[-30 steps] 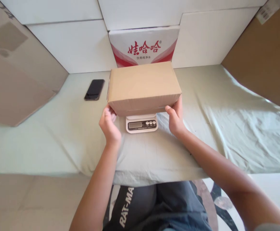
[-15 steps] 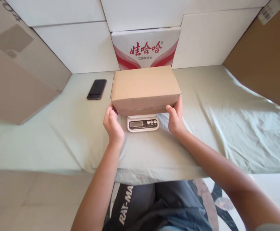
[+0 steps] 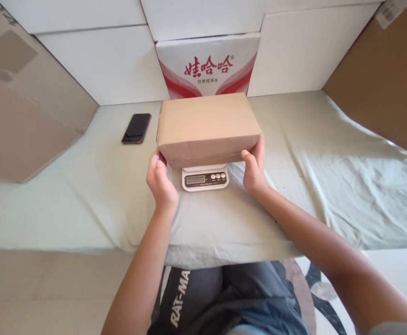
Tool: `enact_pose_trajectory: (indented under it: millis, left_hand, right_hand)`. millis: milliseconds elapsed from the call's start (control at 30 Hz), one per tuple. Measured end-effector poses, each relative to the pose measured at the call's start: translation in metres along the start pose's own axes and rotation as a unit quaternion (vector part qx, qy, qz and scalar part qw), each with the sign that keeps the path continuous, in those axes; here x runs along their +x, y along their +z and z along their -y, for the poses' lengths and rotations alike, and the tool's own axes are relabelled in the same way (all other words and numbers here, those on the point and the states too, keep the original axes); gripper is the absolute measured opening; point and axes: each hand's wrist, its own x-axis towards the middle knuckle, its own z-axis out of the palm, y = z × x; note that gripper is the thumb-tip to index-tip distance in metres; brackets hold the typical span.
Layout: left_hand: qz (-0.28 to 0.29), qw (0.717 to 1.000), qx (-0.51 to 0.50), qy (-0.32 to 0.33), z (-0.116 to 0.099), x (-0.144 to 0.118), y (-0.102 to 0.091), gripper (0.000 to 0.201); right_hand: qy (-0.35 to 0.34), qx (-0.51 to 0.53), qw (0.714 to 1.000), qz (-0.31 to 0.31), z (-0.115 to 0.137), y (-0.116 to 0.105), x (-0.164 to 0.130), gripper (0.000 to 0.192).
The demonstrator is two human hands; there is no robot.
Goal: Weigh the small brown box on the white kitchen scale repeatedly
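A closed brown cardboard box (image 3: 206, 118) sits over a white kitchen scale (image 3: 205, 186); whether its full weight rests there I cannot tell. The scale's front panel, with a small display and several round buttons, sticks out below the box, while its platform is mostly hidden. At the box's near left corner my left hand (image 3: 161, 179) is closed on it, some fingers out of sight underneath. My right hand (image 3: 254, 170) grips the near right corner, thumb against the front face. No digits can be made out on the display.
A black phone (image 3: 137, 128) lies on the pale green cloth (image 3: 119, 204) left of the box. White cartons and a red-and-white printed carton (image 3: 208, 65) stand along the back. Large brown cardboard boxes flank the surface at left (image 3: 32, 121) and right (image 3: 378, 79).
The whole view has shifted slightly, everything appearing a little further left and up. Both hands keep their hold on the box, and its place over the scale looks nearly the same.
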Motion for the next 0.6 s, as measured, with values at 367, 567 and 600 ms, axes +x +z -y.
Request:
enact_pose_trajectory:
  millis: [367, 567, 600]
  left_hand:
    - [-0.027, 0.999, -0.037, -0.006, 0.012, 0.009, -0.005, 0.059]
    - [-0.038, 0.998, -0.047, -0.003, 0.013, 0.012, -0.005, 0.053]
    - [-0.040, 0.998, -0.048, -0.003, 0.013, 0.013, -0.006, 0.053]
  right_hand:
    - [-0.007, 0.029, 0.998, -0.051, -0.017, -0.009, 0.004, 0.071]
    - [0.068, 0.085, 0.991, -0.072, -0.012, -0.010, 0.008, 0.071]
    - [0.079, 0.096, 0.989, -0.076, -0.009, -0.010, 0.010, 0.070]
